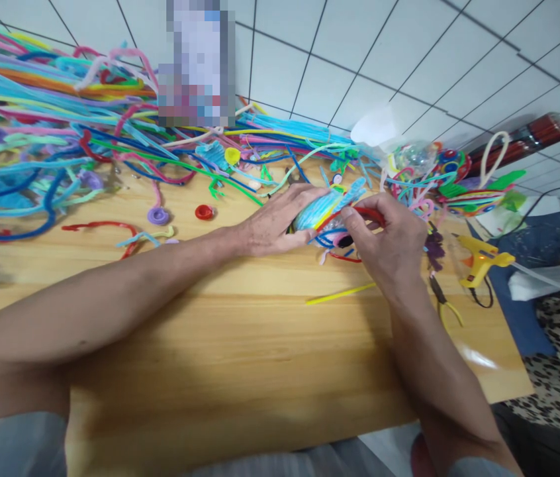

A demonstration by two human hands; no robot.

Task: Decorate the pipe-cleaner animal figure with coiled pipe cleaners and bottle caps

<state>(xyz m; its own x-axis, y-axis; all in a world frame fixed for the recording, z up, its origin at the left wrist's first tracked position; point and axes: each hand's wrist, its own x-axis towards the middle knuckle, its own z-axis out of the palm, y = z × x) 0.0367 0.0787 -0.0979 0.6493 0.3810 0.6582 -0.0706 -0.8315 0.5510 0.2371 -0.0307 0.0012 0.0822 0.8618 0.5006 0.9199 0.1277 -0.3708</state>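
A small craft piece [324, 209], covered in light blue, yellow and dark blue pipe cleaners, is held above the wooden table [240, 371]. My left hand [282, 218] is closed around its left side, the thumb along the near edge. With thumb and fingers my right hand [392, 228] pinches a red pipe cleaner [370, 213] against the right side of the piece. A pink and black round part shows below it, between the hands. My fingers hide much of the piece. On the table near my right wrist lies a yellow pipe cleaner [339, 293].
Heaps of coloured pipe cleaners [26, 86] line the tiled wall. A red coil [204, 212] and a purple coil [157, 215] lie left of my hands. At right are yellow-handled pliers [443, 305], a yellow glue gun [483, 260] with its cord, and a colourful striped craft piece [476, 199].
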